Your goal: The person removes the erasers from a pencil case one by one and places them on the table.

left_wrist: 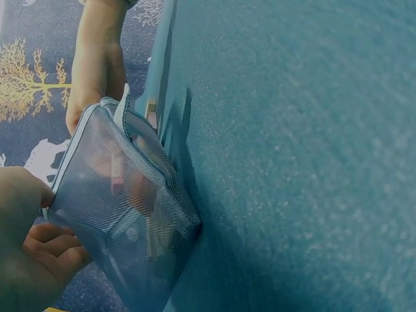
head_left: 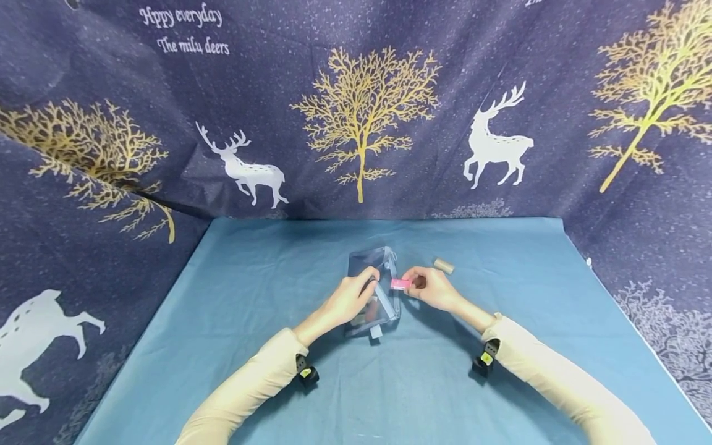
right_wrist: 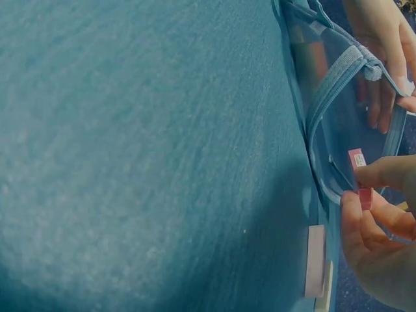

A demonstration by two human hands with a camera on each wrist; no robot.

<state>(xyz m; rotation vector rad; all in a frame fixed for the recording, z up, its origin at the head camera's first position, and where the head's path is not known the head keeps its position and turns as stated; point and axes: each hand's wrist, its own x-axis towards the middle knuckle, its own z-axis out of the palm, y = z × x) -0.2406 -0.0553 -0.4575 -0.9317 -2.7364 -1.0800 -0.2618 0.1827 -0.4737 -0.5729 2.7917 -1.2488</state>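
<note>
A blue-grey mesh zip pouch [head_left: 364,258] stands on the blue cloth with its zipped mouth spread open towards the right. My left hand [head_left: 347,298] grips the pouch's upper edge, thumb on one side and fingers on the other. Between the thumb and fingers of my right hand [head_left: 436,290] is a small pink block with a white label [head_left: 400,284], pinched at the pouch's mouth. In the right wrist view this pink block [right_wrist: 357,159] overlaps the opening. Through the mesh, an orange-red piece [right_wrist: 318,60] and other small things show, their kinds blurred.
Behind my right hand a small tan block [head_left: 444,266] lies on the cloth. The right wrist view shows a pale flat block [right_wrist: 315,260] with a yellowish one beside it. A white tag [head_left: 376,332] sticks out from the pouch's near end. Printed dark curtains [head_left: 389,123] rise behind the table.
</note>
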